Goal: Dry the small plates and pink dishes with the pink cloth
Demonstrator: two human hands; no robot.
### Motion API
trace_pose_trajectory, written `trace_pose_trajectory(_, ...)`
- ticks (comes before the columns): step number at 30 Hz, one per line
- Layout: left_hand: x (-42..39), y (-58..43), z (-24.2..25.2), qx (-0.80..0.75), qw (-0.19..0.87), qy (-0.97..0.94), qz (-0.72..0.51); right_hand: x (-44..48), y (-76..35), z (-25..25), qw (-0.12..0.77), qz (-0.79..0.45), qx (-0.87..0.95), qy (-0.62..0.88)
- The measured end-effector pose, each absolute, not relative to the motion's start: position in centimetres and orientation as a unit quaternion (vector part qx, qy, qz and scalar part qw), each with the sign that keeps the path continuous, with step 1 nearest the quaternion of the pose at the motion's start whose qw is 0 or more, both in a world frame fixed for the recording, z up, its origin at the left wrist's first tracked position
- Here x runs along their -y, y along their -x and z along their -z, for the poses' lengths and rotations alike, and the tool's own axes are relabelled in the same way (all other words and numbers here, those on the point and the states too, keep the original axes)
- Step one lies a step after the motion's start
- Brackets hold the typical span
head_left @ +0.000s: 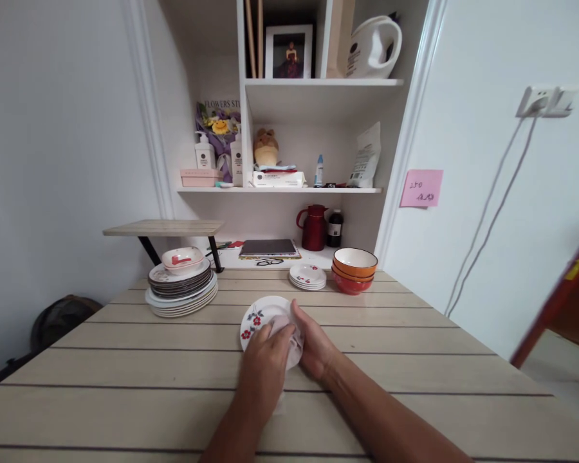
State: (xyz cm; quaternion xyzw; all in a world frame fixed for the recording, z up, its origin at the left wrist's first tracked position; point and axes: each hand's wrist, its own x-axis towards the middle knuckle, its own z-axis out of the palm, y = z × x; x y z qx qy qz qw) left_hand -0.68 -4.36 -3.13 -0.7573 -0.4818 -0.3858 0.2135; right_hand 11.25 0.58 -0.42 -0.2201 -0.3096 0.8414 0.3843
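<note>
A white plate (269, 307) with red flowers and dark leaves is held tilted just above the front middle of the table. My right hand (317, 344) grips its right rim, thumb up along the edge and the other fingers hidden behind. With my left hand (264, 360) I press a pale pinkish cloth (295, 339) against the plate's face. The fingers are bent over the cloth, and part of it hangs below the hand. Behind the plate, a short stack of small flowered plates (309, 276) stands on the table.
Stacked plates with bowls on top (182, 289) stand at the left, by a small raised shelf (164, 227). Orange and red bowls (354, 270) are stacked at the back right. Behind the wooden table (174, 360) are a red jug (313, 228), a dark bottle (335, 228) and glasses (269, 262).
</note>
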Motion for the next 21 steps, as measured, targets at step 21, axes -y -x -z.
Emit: trace_pose_trajectory(21,4.2,1.1,1.7,0.513,0.132,0.727,0.436,-0.3,-10.5,0.4,0.402,-0.824,0.298,0.268)
